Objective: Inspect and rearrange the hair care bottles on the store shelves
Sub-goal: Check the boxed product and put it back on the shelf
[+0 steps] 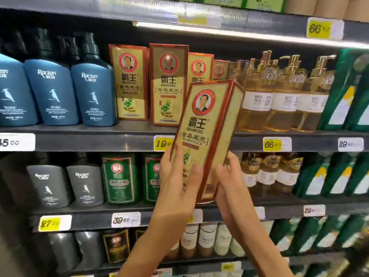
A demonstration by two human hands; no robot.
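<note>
A tall gold and red Bawang box (pixel 205 124) is held up in front of the shelves, tilted to the right. My left hand (pixel 177 180) grips its lower left edge, thumb across the front. My right hand (pixel 229 176) holds the lower right side, fingers against the box's side. More of the same boxes (pixel 168 84) stand upright in a row on the shelf behind, with a gap at the right end of that row.
Blue Racten bottles (pixel 52 90) stand left of the boxes, and amber pump bottles (pixel 279 96) and green packs (pixel 347 92) to their right. The shelf below carries grey bottles (pixel 48 184) and green Bawang bottles (pixel 119 176). Price tags (pixel 276 144) line the shelf edges.
</note>
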